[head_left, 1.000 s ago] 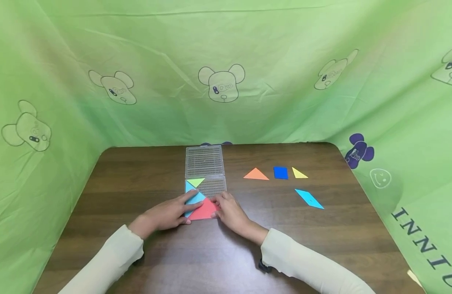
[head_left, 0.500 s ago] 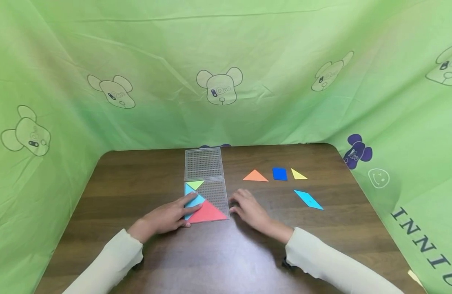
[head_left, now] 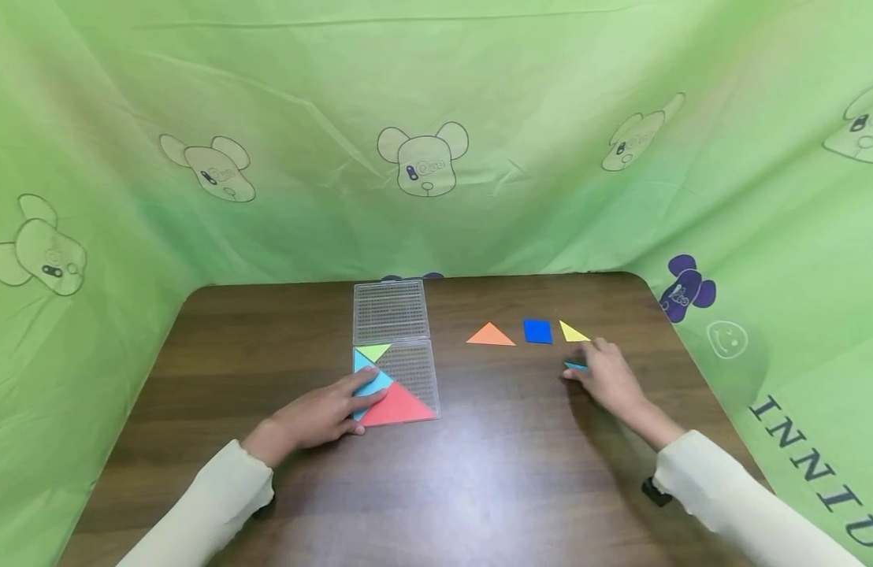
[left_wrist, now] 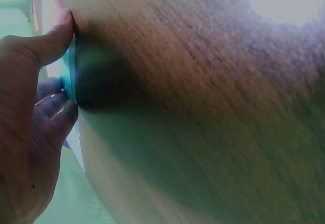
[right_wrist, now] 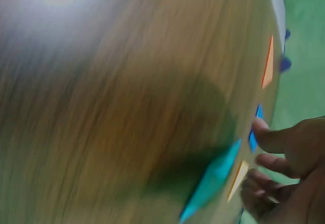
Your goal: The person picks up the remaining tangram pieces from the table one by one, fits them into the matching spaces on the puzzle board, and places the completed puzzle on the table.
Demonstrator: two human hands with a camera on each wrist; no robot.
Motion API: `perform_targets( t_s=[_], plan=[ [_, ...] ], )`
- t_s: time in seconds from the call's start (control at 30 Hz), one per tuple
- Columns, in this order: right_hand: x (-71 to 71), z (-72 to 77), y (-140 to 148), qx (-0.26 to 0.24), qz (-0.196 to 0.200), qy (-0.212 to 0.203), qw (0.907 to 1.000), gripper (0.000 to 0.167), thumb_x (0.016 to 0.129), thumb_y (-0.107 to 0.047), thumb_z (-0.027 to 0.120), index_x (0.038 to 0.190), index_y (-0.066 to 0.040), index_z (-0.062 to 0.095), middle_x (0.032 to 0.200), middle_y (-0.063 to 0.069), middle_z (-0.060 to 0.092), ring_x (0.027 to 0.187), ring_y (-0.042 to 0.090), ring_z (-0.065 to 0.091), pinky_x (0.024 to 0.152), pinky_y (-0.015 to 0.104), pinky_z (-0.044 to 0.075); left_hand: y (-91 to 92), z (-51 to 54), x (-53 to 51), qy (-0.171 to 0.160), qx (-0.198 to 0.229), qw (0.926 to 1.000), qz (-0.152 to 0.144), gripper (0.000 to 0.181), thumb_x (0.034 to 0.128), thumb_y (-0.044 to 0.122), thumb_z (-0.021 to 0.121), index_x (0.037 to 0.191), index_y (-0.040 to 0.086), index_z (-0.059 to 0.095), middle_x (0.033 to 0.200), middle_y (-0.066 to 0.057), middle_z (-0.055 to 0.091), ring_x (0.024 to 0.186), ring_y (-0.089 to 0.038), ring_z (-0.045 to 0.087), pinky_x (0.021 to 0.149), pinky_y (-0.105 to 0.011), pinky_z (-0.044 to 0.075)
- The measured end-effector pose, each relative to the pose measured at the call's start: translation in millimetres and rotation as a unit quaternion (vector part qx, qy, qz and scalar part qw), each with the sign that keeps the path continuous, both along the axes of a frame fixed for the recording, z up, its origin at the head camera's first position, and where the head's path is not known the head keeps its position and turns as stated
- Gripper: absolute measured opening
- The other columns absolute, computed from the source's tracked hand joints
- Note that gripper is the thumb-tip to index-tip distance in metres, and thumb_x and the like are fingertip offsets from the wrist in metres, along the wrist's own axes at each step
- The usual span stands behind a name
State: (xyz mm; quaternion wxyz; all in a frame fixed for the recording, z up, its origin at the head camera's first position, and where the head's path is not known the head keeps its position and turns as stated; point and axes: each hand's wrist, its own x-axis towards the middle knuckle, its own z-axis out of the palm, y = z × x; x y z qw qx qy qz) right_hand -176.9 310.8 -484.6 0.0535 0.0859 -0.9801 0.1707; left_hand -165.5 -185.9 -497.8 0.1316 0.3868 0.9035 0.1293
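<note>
My left hand (head_left: 323,411) rests on the tangram pieces in a clear plastic case (head_left: 417,370), fingers over the light-blue triangle (head_left: 364,386) and red triangle (head_left: 401,408). Its thumb lies by the near edge. In the left wrist view, the thumb and bent fingertips (left_wrist: 67,113) meet the case's edge. A green triangle (head_left: 373,351) sits in the case's corner. At the right, my right hand (head_left: 610,382) hovers over a light-blue parallelogram (right_wrist: 213,178), fingers apart and holding nothing. That piece lies flat, mostly hidden by the hand in the head view.
An orange triangle (head_left: 490,335), a dark-blue square (head_left: 538,331) and a yellow triangle (head_left: 573,332) lie in a row right of the case. Behind the filled half, the case's lid (head_left: 390,312) lies flat. Green cloth (head_left: 295,228) hangs around the brown table (head_left: 479,488).
My right hand has left the red triangle at the case's right side and moved right, over the parallelogram. The whole red triangle's right corner shows now. My left hand has stayed in place.
</note>
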Motion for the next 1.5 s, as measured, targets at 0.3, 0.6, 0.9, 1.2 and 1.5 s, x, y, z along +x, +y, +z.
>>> perform_targets(
  t_s=[0.3, 0.6, 0.9, 1.2, 1.5],
  plan=[
    [7.5, -4.1, 33.9, 0.028, -0.001, -0.047, 0.9985, 0.048, 0.081, -0.022, 0.086, 0.112, 0.011, 0.069, 0.099, 0.026, 0.063, 0.085, 0.042, 0.062, 0.077, 0.059, 0.052, 1.3, 0.8, -1.1, -0.009, -0.004, 0.9999, 0.008, 0.068, 0.0991, 0.035, 0.069, 0.159, 0.027, 0.037, 0.172, -0.014, 0.020, 0.150, -0.037, 0.039, 0.108, -0.047, 0.050],
    [9.2, -9.1, 28.8, 0.018, -0.002, -0.035, 0.9992, 0.029, 0.083, -0.012, 0.084, 0.100, 0.006, 0.068, 0.096, 0.023, 0.063, 0.084, 0.037, 0.065, 0.075, 0.058, 0.054, 3.6, 0.9, 0.1, -0.011, -0.004, 0.9999, 0.011, 0.068, 0.0993, 0.036, 0.068, 0.159, 0.026, 0.038, 0.171, -0.014, 0.020, 0.150, -0.037, 0.040, 0.108, -0.048, 0.050],
    [2.6, -1.1, 31.4, 0.014, 0.022, -0.089, 0.9957, 0.035, 0.079, -0.008, 0.086, 0.090, 0.006, 0.056, 0.088, 0.017, 0.054, 0.078, 0.028, 0.053, 0.070, 0.045, 0.050, 3.8, -2.9, 2.6, -0.014, -0.004, 0.9998, 0.013, 0.067, 0.0995, 0.037, 0.068, 0.159, 0.027, 0.038, 0.172, -0.013, 0.020, 0.150, -0.037, 0.039, 0.107, -0.048, 0.050],
    [-6.2, 13.1, 39.2, -0.004, 0.045, -0.156, 0.9867, 0.023, 0.085, 0.000, 0.078, 0.090, 0.000, 0.055, 0.080, 0.008, 0.056, 0.076, 0.023, 0.054, 0.068, 0.037, 0.047, 4.7, -3.4, 2.8, -0.020, -0.007, 0.9996, 0.016, 0.067, 0.0994, 0.038, 0.067, 0.159, 0.028, 0.038, 0.172, -0.011, 0.020, 0.151, -0.037, 0.038, 0.109, -0.049, 0.049],
    [-23.2, 34.6, 27.5, -0.064, 0.038, -0.163, 0.9838, 0.016, 0.090, -0.005, 0.075, 0.101, 0.004, 0.067, 0.091, 0.013, 0.068, 0.086, 0.024, 0.063, 0.077, 0.038, 0.053, 2.5, 1.9, 0.0, -0.007, -0.004, 0.9999, 0.012, 0.068, 0.0991, 0.038, 0.067, 0.159, 0.027, 0.038, 0.171, -0.014, 0.021, 0.149, -0.038, 0.040, 0.107, -0.050, 0.050]
  ],
)
